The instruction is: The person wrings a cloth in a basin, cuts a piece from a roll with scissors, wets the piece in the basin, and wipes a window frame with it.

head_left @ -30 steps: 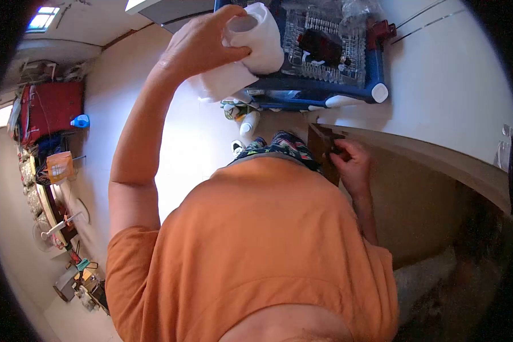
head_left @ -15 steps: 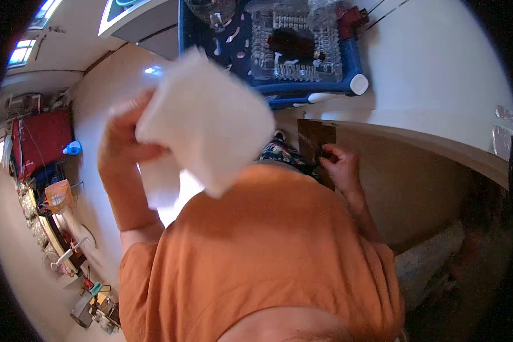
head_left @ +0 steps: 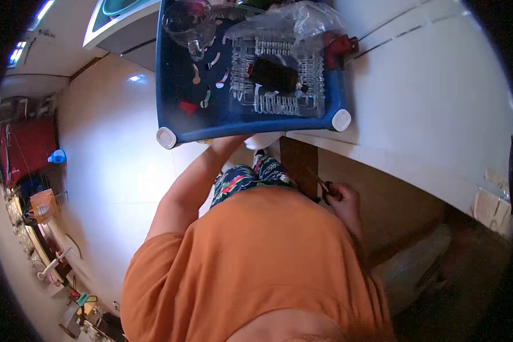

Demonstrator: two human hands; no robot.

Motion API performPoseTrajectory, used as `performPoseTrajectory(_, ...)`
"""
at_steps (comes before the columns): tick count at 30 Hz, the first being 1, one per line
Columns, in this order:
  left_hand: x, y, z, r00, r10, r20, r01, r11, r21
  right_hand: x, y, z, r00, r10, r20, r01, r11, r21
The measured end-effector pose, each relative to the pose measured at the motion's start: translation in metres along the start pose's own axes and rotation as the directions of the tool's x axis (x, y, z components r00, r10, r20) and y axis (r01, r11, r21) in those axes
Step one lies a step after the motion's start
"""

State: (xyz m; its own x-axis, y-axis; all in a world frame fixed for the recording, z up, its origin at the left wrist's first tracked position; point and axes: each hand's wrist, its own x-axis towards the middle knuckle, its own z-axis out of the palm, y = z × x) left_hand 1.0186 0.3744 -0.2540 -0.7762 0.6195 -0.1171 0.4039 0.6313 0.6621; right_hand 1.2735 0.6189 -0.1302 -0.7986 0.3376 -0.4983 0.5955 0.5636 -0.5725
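My left forearm reaches under the front edge of a blue rack (head_left: pixel 251 130). The fingers of my left hand are hidden beneath it, and a bit of white material (head_left: pixel 259 141) shows beside the wrist. Low on the right, my right hand (head_left: pixel 344 200) is closed around a slim pointed tool that looks like scissors (head_left: pixel 323 183). On the rack's top lies a clear ribbed tray (head_left: pixel 288 104) with a dark bottle (head_left: pixel 272 75) in it. A clear glass mug (head_left: pixel 183 25) stands at the rack's back left, and clear plastic (head_left: pixel 310 23) lies behind the tray.
A red object (head_left: pixel 339 48) is at the rack's right side, against a white surface (head_left: pixel 422 97) that runs along the right. Tiled floor (head_left: pixel 119 165) extends on the left, with a blue bottle (head_left: pixel 57 156) and a red cabinet (head_left: pixel 31 149) farther off.
My left hand, which held up a white cloth, has moved right and forward, under the rack. The rack fills more of the view. The tool in my right hand shows more clearly.
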Motion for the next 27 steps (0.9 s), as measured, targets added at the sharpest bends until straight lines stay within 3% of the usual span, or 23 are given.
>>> performPoseTrajectory(3,0.011,0.004,0.019,0.996,0.067,-0.059,-0.059,0.991,0.123,-0.004,-0.007,-0.009,0.997,0.046,0.062,-0.056,0.986,0.155)
performPoseTrajectory(9,0.005,0.014,0.024,0.952,0.227,-0.204,-0.179,0.956,0.232,0.002,-0.033,-0.015,0.989,-0.142,0.039,0.138,0.986,0.091)
performPoseTrajectory(12,-0.005,0.024,0.018,0.917,0.302,-0.259,-0.237,0.938,0.254,0.006,-0.057,-0.016,0.969,-0.246,-0.004,0.236,0.926,0.295)
performPoseTrajectory(15,-0.018,0.041,-0.005,0.908,0.333,-0.254,-0.261,0.925,0.277,0.020,-0.112,-0.032,0.771,-0.632,-0.073,0.632,0.746,0.212)
performPoseTrajectory(18,-0.048,0.072,-0.057,0.964,0.245,-0.100,-0.212,0.943,0.258,0.022,-0.165,-0.040,0.671,-0.742,-0.010,0.712,0.640,0.289)
performPoseTrajectory(19,-0.062,0.077,-0.071,0.977,-0.094,0.190,0.077,0.993,0.094,0.021,-0.182,-0.040,0.704,-0.711,-0.006,0.684,0.675,0.277)
performPoseTrajectory(21,-0.096,0.061,-0.069,0.986,-0.139,0.097,0.124,0.982,0.142,0.021,-0.212,-0.037,0.765,-0.644,0.002,0.624,0.741,0.247)
performPoseTrajectory(25,-0.176,0.013,-0.075,0.951,-0.308,-0.013,0.307,0.944,0.124,0.051,-0.257,-0.020,0.675,-0.722,-0.152,0.732,0.681,0.015)
performPoseTrajectory(27,-0.214,-0.008,-0.080,0.902,-0.428,-0.058,0.432,0.896,0.103,0.060,-0.281,-0.012,0.607,-0.774,-0.178,0.749,0.633,-0.195)
